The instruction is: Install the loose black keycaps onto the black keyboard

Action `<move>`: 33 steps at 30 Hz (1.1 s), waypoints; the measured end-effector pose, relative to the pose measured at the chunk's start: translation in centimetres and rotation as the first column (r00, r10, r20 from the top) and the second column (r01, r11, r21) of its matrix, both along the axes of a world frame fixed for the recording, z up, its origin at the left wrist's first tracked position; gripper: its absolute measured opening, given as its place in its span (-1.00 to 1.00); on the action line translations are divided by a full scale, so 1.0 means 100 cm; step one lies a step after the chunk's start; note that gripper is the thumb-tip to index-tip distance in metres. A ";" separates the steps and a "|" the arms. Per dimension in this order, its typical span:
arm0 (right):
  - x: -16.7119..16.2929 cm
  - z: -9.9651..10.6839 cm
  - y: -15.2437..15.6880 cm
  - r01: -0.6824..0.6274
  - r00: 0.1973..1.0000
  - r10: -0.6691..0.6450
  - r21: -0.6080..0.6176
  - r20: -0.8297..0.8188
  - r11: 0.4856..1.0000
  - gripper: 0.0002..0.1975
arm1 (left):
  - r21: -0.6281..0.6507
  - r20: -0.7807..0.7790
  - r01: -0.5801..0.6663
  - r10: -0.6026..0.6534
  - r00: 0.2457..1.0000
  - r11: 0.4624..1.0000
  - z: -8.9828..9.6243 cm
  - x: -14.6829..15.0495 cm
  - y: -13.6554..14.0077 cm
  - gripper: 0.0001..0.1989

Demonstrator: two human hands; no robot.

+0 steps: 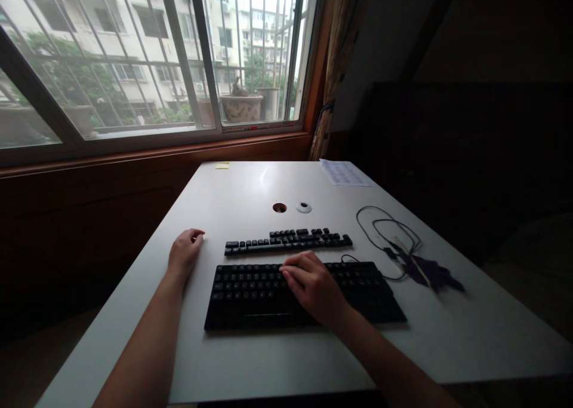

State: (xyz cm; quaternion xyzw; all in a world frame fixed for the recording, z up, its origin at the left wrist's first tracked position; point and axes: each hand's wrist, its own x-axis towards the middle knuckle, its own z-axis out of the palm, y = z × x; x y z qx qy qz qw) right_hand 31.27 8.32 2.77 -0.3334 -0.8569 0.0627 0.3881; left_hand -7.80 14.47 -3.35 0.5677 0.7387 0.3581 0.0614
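Note:
A black keyboard (250, 303) lies on the white table. Its upper rows carry keycaps, while the lower front part looks bare of most of them. My right hand (311, 282) is over its middle, thumb and fingers pinched together at the top row of keys; whatever is between the fingertips is hidden. Behind the keyboard, loose black keycaps (286, 241) stand in rows, among them a long space bar (255, 248). My left hand (184, 252) rests on the table left of the keyboard, loosely curled with a gap between the fingers, holding nothing visible.
Right of the keyboard lie a coiled black cable (388, 220) and a dark cloth (436, 273) with a thin stick on it. Farther back are a cable hole (280, 208), its white cover (303, 207), printed paper (344, 172) and a yellow note (222, 165). A barred window is behind.

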 end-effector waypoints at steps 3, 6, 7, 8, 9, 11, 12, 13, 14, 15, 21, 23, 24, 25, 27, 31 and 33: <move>0.000 0.008 0.031 -0.041 0.999 0.042 -0.038 0.035 0.998 -0.80 | -0.001 0.006 -0.001 0.001 1.000 1.000 0.001 0.001 0.000 -0.68; -0.003 0.007 0.064 -0.024 0.991 0.037 -0.101 0.128 0.995 -0.77 | 0.003 0.010 -0.002 0.002 1.000 1.000 0.001 0.001 0.000 -0.69; -0.004 0.005 0.074 0.003 0.985 0.019 -0.125 0.172 0.992 -0.76 | 0.005 0.011 -0.003 0.003 1.000 1.000 0.001 0.001 0.000 -0.69; -0.006 0.003 0.082 0.014 0.980 0.013 -0.137 0.197 0.990 -0.75 | 0.006 0.011 -0.002 0.002 1.000 1.000 0.001 0.001 0.000 -0.70; -0.009 0.000 0.090 0.023 0.976 0.009 -0.144 0.217 0.989 -0.75 | 0.007 0.011 -0.002 0.002 1.000 1.000 0.000 0.001 0.000 -0.70; -0.013 -0.005 0.100 0.029 0.969 0.010 -0.152 0.249 0.988 -0.74 | 0.007 0.010 -0.002 0.002 1.000 1.000 0.000 0.001 0.000 -0.70; -0.015 -0.007 0.104 0.033 0.965 0.009 -0.155 0.263 0.987 -0.74 | 0.006 0.010 -0.002 0.002 1.000 1.000 0.000 0.001 0.000 -0.70; -0.017 -0.009 0.106 0.038 0.961 0.008 -0.158 0.278 0.987 -0.74 | 0.006 0.010 -0.002 0.002 1.000 1.000 0.000 0.001 0.000 -0.70; -0.018 -0.010 0.108 0.042 0.957 0.006 -0.160 0.291 0.986 -0.74 | 0.005 0.010 -0.003 0.002 1.000 1.000 0.000 0.001 0.000 -0.70; -0.019 -0.011 0.109 0.046 0.953 0.005 -0.161 0.302 0.986 -0.74 | 0.005 0.009 -0.002 0.002 1.000 1.000 0.000 0.001 0.000 -0.70; -0.024 -0.017 0.113 0.068 0.936 -0.003 -0.172 0.352 0.983 -0.73 | 0.010 0.007 -0.001 0.001 1.000 1.000 -0.001 0.001 0.001 -0.71; -0.027 -0.021 0.115 0.076 0.932 -0.006 -0.178 0.361 0.981 -0.72 | 0.011 0.006 0.001 -0.002 1.000 1.000 -0.001 0.001 0.001 -0.70; -0.028 -0.022 0.116 0.079 0.931 -0.008 -0.180 0.364 0.980 -0.72 | 0.011 0.005 0.002 -0.002 1.000 1.000 -0.001 0.001 0.001 -0.70; -0.030 -0.024 0.117 0.081 0.931 -0.009 -0.182 0.365 0.980 -0.71 | 0.011 0.004 0.003 -0.003 1.000 1.000 -0.001 0.001 0.001 -0.70; -0.033 -0.025 0.118 0.085 0.931 -0.012 -0.185 0.364 0.979 -0.71 | 0.010 0.002 0.000 0.000 1.000 1.000 -0.001 0.001 0.001 -0.70; -0.034 -0.022 0.121 0.085 0.938 -0.017 -0.184 0.345 0.979 -0.71 | 0.009 -0.003 -0.008 0.008 1.000 1.000 0.001 0.002 0.000 -0.71; -0.031 -0.018 0.123 0.093 0.944 -0.030 -0.178 0.328 0.980 -0.71 | 0.007 -0.003 -0.007 0.007 1.000 1.000 0.002 0.003 0.000 -0.71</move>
